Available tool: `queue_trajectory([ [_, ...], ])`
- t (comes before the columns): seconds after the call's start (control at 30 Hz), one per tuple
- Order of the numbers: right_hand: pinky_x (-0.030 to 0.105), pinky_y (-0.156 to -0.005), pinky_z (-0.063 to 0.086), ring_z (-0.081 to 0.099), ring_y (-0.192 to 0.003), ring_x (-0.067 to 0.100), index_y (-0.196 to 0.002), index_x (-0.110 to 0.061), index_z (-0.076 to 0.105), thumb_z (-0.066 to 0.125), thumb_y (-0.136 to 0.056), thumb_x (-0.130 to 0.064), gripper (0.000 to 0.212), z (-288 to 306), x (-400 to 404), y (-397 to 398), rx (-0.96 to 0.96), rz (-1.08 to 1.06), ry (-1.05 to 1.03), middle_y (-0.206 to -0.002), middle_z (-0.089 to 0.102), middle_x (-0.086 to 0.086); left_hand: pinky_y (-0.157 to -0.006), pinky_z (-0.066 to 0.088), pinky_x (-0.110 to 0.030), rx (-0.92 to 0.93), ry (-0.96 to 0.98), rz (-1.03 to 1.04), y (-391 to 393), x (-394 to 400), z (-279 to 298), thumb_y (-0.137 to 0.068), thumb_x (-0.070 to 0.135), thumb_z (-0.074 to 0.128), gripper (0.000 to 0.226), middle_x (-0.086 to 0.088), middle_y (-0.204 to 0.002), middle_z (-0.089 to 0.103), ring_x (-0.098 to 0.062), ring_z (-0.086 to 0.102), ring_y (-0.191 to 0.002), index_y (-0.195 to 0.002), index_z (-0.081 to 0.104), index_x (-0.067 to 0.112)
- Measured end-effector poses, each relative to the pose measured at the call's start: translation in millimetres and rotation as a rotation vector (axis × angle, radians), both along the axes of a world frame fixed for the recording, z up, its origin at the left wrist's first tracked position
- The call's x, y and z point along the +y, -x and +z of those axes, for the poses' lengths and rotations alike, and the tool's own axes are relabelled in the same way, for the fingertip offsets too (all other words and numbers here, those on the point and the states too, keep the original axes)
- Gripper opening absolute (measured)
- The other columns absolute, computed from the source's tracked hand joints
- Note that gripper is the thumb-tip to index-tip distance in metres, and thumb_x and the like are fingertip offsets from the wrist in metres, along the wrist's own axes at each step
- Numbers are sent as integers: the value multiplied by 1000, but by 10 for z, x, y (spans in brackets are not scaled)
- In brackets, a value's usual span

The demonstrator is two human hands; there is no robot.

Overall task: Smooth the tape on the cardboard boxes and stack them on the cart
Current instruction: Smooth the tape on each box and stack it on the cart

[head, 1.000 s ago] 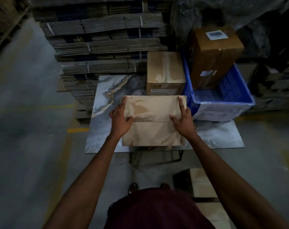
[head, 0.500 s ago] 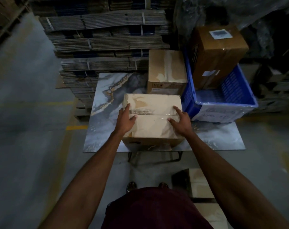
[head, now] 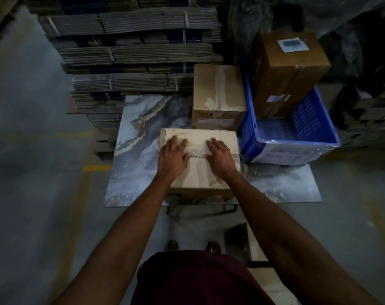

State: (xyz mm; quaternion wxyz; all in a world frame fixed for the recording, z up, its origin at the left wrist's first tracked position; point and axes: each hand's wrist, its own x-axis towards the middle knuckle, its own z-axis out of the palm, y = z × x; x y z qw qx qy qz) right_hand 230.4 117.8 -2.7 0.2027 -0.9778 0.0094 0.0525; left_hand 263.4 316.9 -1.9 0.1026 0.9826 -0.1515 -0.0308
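1. Both hands lie flat, fingers spread, on the near box (head: 200, 172): left hand (head: 173, 156), right hand (head: 220, 158).
2. The tape (head: 196, 154) runs 9-to-3 between them, equally near each.
3. The box sits at the counter's (head: 138, 172) 6 o'clock edge; a second box (head: 218, 95) at 12.

left hand (head: 173, 158): palm down, fingers straight and together, pointing toward 12 o'clock | right hand (head: 220, 158): palm down, fingers spread a little, pointing toward 11 o'clock | hands: near each other, apart, level | forearms: bare, stretched forward, left from 7 o'clock, right from 5 o'clock, converging toward the hands
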Motion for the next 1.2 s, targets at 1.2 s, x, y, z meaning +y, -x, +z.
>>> queue_trajectory([
  [1.2, 47, -124, 20, 21, -153, 26, -160, -28, 26, 47, -103, -51, 65, -91, -320, -370, -15, 91, 32, -168, 22, 6, -122, 16, -40, 36, 66, -88, -439, -39, -194, -98, 54, 50, 67, -4, -165, 25, -26, 25, -150, -156, 32, 26],
])
